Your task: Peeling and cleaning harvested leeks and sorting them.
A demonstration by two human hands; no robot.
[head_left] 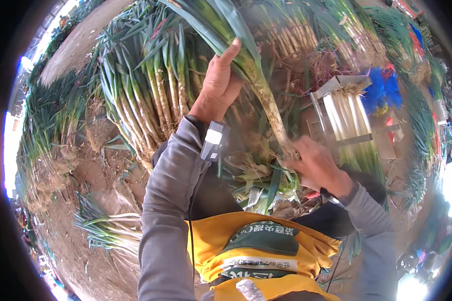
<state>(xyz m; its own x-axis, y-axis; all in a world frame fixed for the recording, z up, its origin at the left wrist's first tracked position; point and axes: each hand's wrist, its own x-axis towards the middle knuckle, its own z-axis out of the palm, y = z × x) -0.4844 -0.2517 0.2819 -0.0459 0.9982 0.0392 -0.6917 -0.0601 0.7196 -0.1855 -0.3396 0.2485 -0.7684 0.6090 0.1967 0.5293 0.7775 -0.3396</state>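
1. Left hand (223,80): closed around the upper part of a leek (266,98), thumb laid along the near side, fingers mostly hidden behind the stalk.
2. Leek: held aslant above the person's lap, green leaves toward the upper edge, pale, soil-stained lower end pointing down and to the right.
3. Right hand (316,163): at the leek's lower end, fingers partly bent; motion blur hides the fingertips, so whether they grip the stalk cannot be told.
4. Left wrist: carries a grey box-shaped device (215,141) with a pale patch; a dark cord runs down along the sleeve (168,200).
5. Leaf scraps (271,188): heaped below the held leek, between the person's legs.
6. Metal frame (332,84): right of the hands, holding a row of white stalks (342,118), root ends toward the top, green leaves toward the bottom.
7. Blue bag (384,95): just beside the frame, on its right.
8. Large bunch of leeks (158,95): left of the left hand, stems soil-marked.
9. Smaller bunch (108,223): on the ground, at lower left.
10. Yellow apron (206,238): across the lap, with a dark green panel.
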